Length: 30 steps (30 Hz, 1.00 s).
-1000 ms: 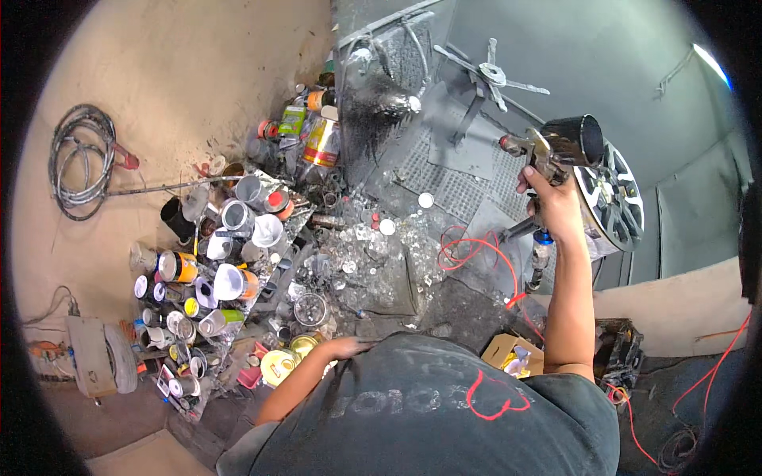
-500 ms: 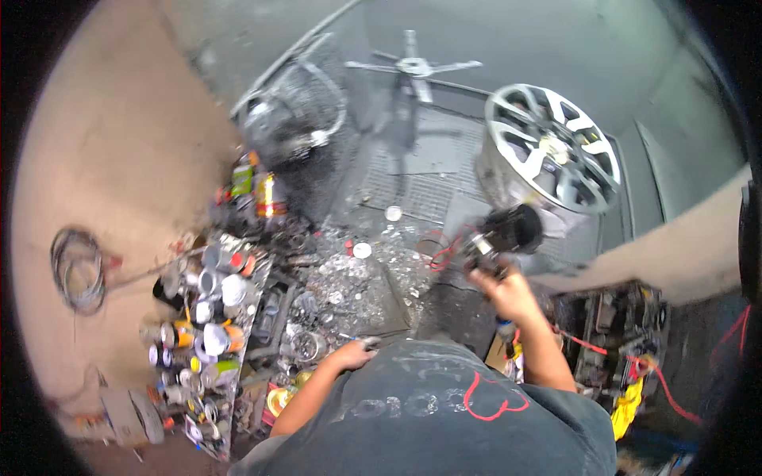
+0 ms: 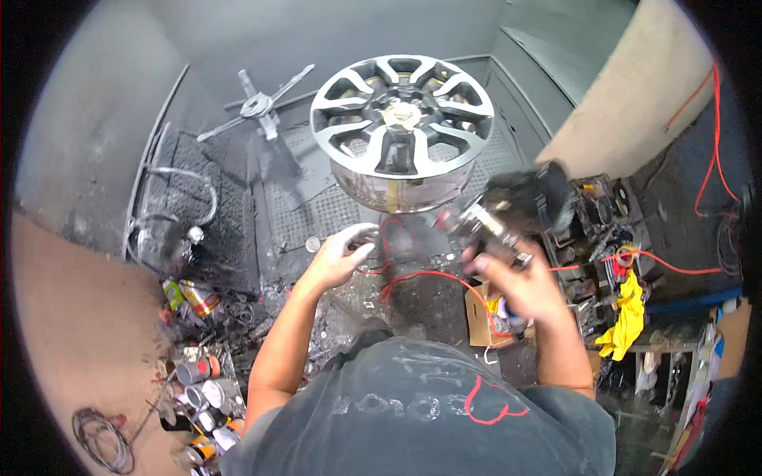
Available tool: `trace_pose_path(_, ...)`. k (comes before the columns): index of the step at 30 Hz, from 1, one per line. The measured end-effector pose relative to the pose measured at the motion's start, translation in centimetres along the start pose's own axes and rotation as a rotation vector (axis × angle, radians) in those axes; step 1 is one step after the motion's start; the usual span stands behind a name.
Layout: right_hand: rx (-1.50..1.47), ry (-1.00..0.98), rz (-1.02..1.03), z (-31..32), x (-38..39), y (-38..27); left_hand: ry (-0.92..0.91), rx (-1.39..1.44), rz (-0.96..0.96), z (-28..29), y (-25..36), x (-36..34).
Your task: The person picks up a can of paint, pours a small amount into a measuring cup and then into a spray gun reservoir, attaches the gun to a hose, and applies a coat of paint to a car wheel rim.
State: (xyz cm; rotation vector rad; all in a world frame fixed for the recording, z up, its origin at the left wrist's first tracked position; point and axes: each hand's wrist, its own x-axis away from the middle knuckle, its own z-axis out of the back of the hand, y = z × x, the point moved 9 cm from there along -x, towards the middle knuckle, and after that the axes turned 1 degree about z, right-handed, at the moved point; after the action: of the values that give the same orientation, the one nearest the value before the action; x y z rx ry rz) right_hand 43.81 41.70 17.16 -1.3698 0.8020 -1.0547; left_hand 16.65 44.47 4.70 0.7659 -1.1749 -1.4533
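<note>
In my right hand point(image 3: 524, 289) is a spray gun point(image 3: 490, 224) with a dark cup, gripped by its handle and somewhat smeared by motion. A red hose runs off below it. My left hand point(image 3: 343, 255), dusted pale on the fingers, reaches forward with nothing in it; its thumb stands apart from the loosely bent fingers. Just beyond both hands, a silver and black alloy wheel point(image 3: 421, 163) is raised above the floor, face up. Neither hand touches it. What the wheel rests on is mostly hidden beneath it.
A cross-shaped stand point(image 3: 258, 105) is at the back left. Cans and cups point(image 3: 214, 393) crowd the lower left. On the right are cluttered shelves point(image 3: 591, 214), a yellow cloth point(image 3: 625, 317) and a cardboard box point(image 3: 480, 317). The red hose point(image 3: 429, 275) loops across the floor.
My view has turned right, so the wheel now sits near the middle. My left hand has come up and forward from beside my body. The spray gun stays in my right hand.
</note>
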Motion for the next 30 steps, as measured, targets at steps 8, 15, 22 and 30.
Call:
trace_pose_path(8,0.094,0.605,0.201,12.3,-1.5,-7.2,-1.078,0.129,-0.162,-15.3,-1.0,1.0)
trace_pose_path(15,0.181,0.702,-0.058,11.0,-0.4,-6.0,-1.199,0.312,0.253,-9.4,-9.9,-3.8)
trace_pose_path(22,-0.034,0.751,-0.085,3.8,-2.0,-9.0,-0.500,0.290,0.593,-3.5,-26.4,-13.6)
trace_pose_path(30,-0.032,0.828,-0.046,2.7,-4.6,-10.6,-0.174,0.984,0.701,-8.3,-30.3,-18.0)
